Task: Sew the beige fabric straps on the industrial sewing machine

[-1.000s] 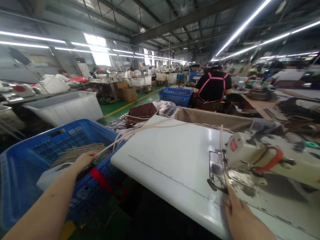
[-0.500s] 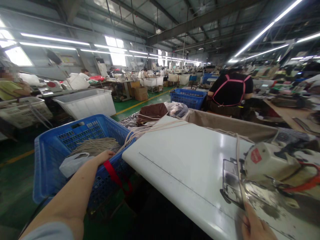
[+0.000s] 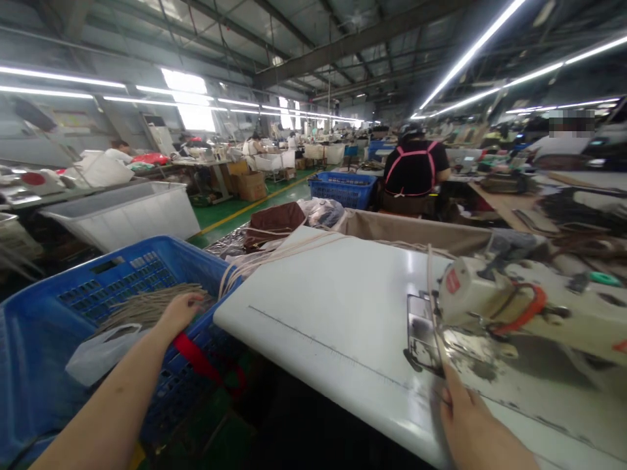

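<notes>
My right hand (image 3: 465, 408) pinches the near end of a narrow beige fabric strip (image 3: 432, 287). The strip runs away from me past the needle area of a white sewing machine (image 3: 470, 287), beside its metal plate (image 3: 422, 329). My left hand (image 3: 182, 312) reaches over the near rim of a blue plastic basket (image 3: 147, 251). Its fingers look slightly bent and apart, close to a bundle of thin beige strips (image 3: 147, 305); whether they touch is unclear. A white plastic bag (image 3: 105, 352) lies in the basket by my left forearm.
The white sewing table (image 3: 333, 294) has a printed ruler line. Long cords (image 3: 274, 251) drape over its far left corner. A red strap (image 3: 196, 358) hangs on the basket. Beyond are a cloth-lined bin (image 3: 411, 228), a white cart (image 3: 142, 215) and a seated person (image 3: 414, 166).
My view has turned right. My left hand has moved from the basket's rim area further in, nearer the strip bundle. My right hand still grips the strip at the machine.
</notes>
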The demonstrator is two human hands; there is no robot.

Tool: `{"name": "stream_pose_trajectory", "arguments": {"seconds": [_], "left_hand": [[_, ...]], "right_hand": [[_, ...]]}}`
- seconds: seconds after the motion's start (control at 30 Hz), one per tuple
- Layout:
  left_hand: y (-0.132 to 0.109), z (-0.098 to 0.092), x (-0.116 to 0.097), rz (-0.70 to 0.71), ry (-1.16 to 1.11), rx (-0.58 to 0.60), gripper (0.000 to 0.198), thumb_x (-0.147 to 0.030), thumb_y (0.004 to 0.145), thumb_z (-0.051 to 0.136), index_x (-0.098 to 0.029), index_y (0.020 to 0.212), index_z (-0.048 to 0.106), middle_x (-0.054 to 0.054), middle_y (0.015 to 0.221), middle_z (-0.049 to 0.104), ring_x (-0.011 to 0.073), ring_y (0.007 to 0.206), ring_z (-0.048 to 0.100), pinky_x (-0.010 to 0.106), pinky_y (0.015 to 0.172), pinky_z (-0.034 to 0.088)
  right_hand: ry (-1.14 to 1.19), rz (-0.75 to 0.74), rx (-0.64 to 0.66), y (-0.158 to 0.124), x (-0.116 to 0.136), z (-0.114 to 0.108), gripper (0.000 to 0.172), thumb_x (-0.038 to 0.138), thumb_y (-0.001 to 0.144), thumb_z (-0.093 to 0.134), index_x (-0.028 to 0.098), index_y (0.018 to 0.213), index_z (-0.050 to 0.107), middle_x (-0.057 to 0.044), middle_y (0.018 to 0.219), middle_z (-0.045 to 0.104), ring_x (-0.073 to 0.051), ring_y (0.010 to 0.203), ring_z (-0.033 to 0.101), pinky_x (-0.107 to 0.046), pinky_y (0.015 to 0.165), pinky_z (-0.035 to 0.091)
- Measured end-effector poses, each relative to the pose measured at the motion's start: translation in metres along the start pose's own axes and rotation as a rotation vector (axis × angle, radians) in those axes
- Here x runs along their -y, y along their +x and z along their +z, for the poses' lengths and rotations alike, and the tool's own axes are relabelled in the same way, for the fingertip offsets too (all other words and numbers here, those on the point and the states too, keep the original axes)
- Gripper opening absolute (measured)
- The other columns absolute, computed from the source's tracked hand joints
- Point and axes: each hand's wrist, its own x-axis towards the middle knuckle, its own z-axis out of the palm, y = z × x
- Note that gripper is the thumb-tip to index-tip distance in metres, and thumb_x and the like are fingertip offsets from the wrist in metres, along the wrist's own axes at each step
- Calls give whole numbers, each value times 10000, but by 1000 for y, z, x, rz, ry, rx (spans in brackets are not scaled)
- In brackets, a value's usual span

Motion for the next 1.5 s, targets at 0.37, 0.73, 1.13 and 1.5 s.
{"name": "stream_pose_trajectory", "arguments": {"seconds": [0.37, 0.73, 1.13, 1.5], "left_hand": [[-56, 86, -202, 722, -228, -10, 352, -374, 886, 481, -204, 1093, 709, 130, 1274, 683, 320, 1262, 617, 500, 1215, 435], [-218, 187, -386, 1278, -299, 393, 505, -208, 988, 517, -211, 1489, 587, 119, 1593, 550, 308, 1548, 422, 550, 1296, 344], [-250, 197, -396, 1405, -155, 101, 488, -300, 1086, 437, -171, 1549, 520, 140, 1573, 568, 287, 1540, 441, 497, 1306, 322], [-252, 193, -398, 1466, 64, -70, 660, -509, 1127, 314, -54, 1581, 458, 149, 1634, 487, 294, 1557, 406, 486, 1297, 342]], "right_hand": [[-115, 157, 333, 2, 23, -38, 587, 138, 1027, 478, 117, 1611, 429, -148, 1162, 736, -258, 886, 756, -335, 715, 571], [-35, 179, 391, 1, 26, -46, 612, 92, 1001, 489, 110, 1607, 410, -163, 1248, 716, -254, 977, 755, -312, 769, 568], [126, 339, 52, -10, -47, -30, 345, 290, 1089, 487, 191, 1397, 605, -107, 1230, 756, -248, 981, 753, -306, 789, 511], [60, 228, -111, -19, -56, -5, 348, 125, 950, 615, 196, 1287, 666, -58, 1096, 775, -219, 884, 730, -288, 733, 465]]}}
